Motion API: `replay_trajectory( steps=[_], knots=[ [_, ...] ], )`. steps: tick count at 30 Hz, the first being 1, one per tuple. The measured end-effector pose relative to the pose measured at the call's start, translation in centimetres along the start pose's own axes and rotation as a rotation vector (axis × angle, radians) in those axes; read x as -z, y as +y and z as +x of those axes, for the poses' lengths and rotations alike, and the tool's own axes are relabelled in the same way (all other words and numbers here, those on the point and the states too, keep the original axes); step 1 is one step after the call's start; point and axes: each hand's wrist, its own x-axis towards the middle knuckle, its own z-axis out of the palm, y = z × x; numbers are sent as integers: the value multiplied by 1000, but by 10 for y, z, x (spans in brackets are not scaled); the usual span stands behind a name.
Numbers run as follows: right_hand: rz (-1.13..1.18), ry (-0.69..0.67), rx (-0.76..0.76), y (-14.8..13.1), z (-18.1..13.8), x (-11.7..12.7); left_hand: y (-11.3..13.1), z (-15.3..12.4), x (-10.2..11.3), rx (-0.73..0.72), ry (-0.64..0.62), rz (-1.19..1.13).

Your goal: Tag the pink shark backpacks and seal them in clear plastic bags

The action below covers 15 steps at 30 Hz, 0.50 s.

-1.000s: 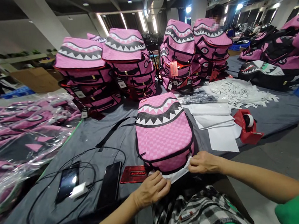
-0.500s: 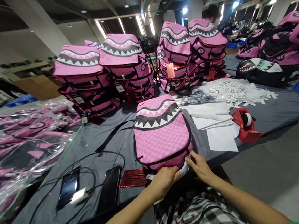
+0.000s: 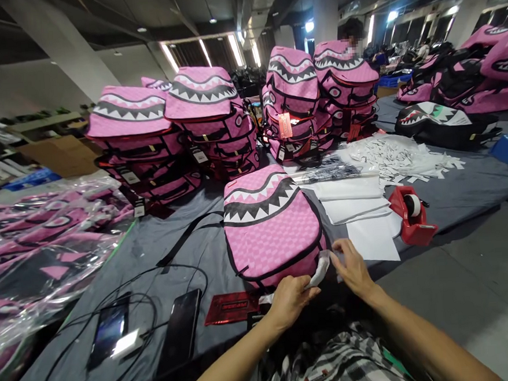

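A pink checkered backpack [image 3: 279, 241] with a shark-mouth print lies in front of me, its lower end towards my body. At that end my left hand [image 3: 293, 299] is closed on a crumpled white strip [image 3: 320, 269], thin like paper or soft wrapping. My right hand [image 3: 352, 269] pinches at the strip's upper end, beside the bag's lower right corner; its fingertips partly hide the contact. Left of my left hand, a shiny red tag [image 3: 231, 308] lies flat on the cloth. What is under the bag's near edge is hidden.
Stacks of pink backpacks [image 3: 207, 109] stand behind on the grey cloth [image 3: 153, 244]. A red tape dispenser [image 3: 412, 217], white sheets [image 3: 373, 237] and a heap of white slips [image 3: 386, 155] lie right. Phones [image 3: 181, 329] and cables are left, near plastic-wrapped bags [image 3: 57, 239].
My right hand has moved up and to the right, and more of the white strip shows between my hands. My left hand has shifted slightly right.
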Motion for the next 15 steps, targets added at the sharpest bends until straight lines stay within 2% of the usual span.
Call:
replay_trajectory(
  steps=[1, 3, 5, 9, 12, 15],
  knots=[
    [-150, -75, 191, -4, 1, 5, -1, 3, -5, -33, 55, 91],
    [-466, -315, 547, -8, 4, 7, -6, 4, -13, -93, 148, 227],
    [-668, -488, 709, -6, 7, 3, -18, -1, -15, -234, 228, 327],
    [-764, -489, 813, 11, 15, -4, -65, -28, -7, -591, 513, 619],
    [-770, -448, 882, 19, 19, -8, -96, -47, -4, -636, 725, 705],
    [-820, -381, 923, 23, 21, -11, -100, -53, -7, -602, 831, 678]
  ],
)
